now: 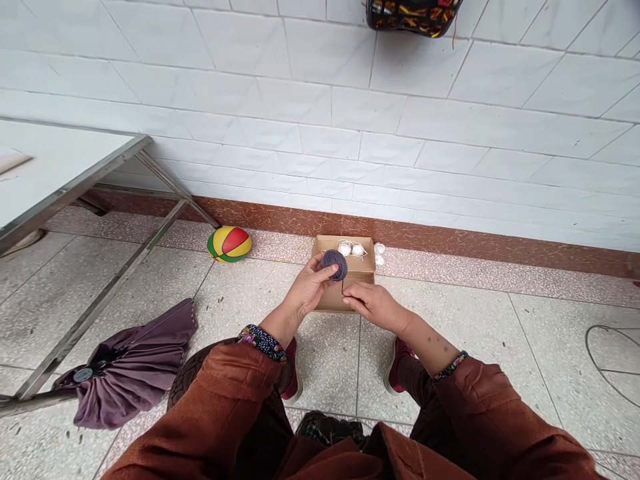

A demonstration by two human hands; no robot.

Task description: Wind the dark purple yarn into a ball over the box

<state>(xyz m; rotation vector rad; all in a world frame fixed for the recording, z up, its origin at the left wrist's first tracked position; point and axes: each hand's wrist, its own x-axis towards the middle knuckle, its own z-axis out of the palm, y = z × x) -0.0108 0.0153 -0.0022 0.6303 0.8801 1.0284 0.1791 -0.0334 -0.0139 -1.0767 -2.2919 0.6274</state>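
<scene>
A dark grey ball of yarn (335, 265) sits in my left hand (314, 283), with the thumb pressed across its front. Just to the right, my right hand (371, 303) has its fingers pinched on a dark strand that runs down from the ball. Below and behind both hands, an open cardboard box (369, 244) stands on the floor by the wall. Inside its far part lie white balls of yarn (351, 249) with loose ends. More white balls (379, 253) rest on the floor against the box's right side. My hands hide part of the box.
A metal-framed table (75, 180) stands at the left. Near its leg lies a yellow, red and green ball (229, 244). A purple pleated cloth (135, 370) is on the floor. A wire ring (590, 360) lies far right. A dark patterned container (414, 17) is at the top against the tiled wall.
</scene>
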